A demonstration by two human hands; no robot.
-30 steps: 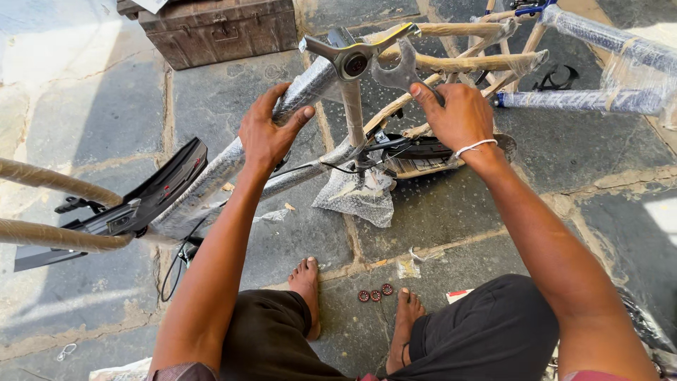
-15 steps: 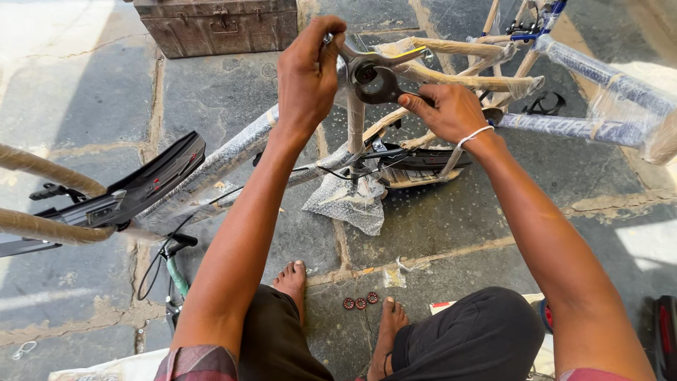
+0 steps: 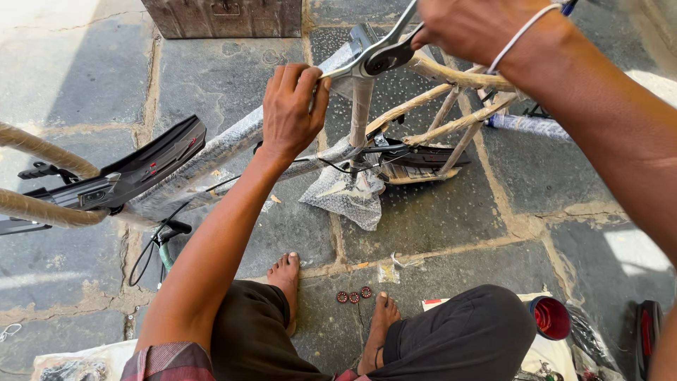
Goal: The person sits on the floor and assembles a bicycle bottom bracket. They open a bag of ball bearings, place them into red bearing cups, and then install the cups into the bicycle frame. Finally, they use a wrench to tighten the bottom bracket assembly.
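A bicycle frame (image 3: 395,116) wrapped in brown paper and clear plastic lies upside down on the stone floor. Its bare metal bottom bracket (image 3: 360,49) sticks up at the top centre. My left hand (image 3: 290,113) grips the wrapped frame tube just left of the bracket. My right hand (image 3: 472,28), with a white band on the wrist, holds the handle of a grey metal spanner (image 3: 384,51) whose head sits on the bracket. My bare feet rest on the floor below the frame.
A black mudguard (image 3: 134,173) lies left, beside paper-wrapped tubes (image 3: 42,152). A dark wooden box (image 3: 226,17) stands at the back. Three small reddish rings (image 3: 354,296) lie between my feet. A red-lined tin (image 3: 550,317) sits at lower right, crumpled plastic wrap (image 3: 345,194) under the frame.
My left hand dropped from the bracket's top to the tube beside it. My right hand rose and now holds the spanner on the bracket. The view moved closer.
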